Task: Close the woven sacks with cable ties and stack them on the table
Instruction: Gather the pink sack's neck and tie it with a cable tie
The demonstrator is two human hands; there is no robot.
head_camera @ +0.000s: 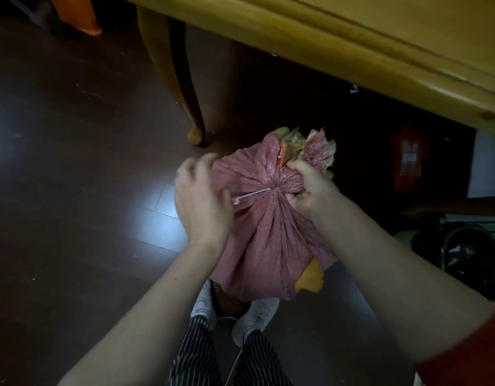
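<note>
A pink woven sack (264, 240) stands on the floor between my feet, its mouth gathered into a bunch. My right hand (307, 188) grips the gathered neck, with the frayed top edge sticking out above it. A thin white cable tie (253, 194) with an orange end circles the neck and its tail points left. My left hand (200, 199) is beside that tail, fingers loosely curled, the tail's orange end at its fingers. Whether the left hand pinches the tail is hidden.
A yellow wooden table (380, 43) runs across the top right, one curved leg (185, 87) standing just beyond the sack. A black plastic bag (463, 254) lies at the right. A red item (408, 160) sits in the dark under the table. Dark wooden floor (73, 162) spreads left.
</note>
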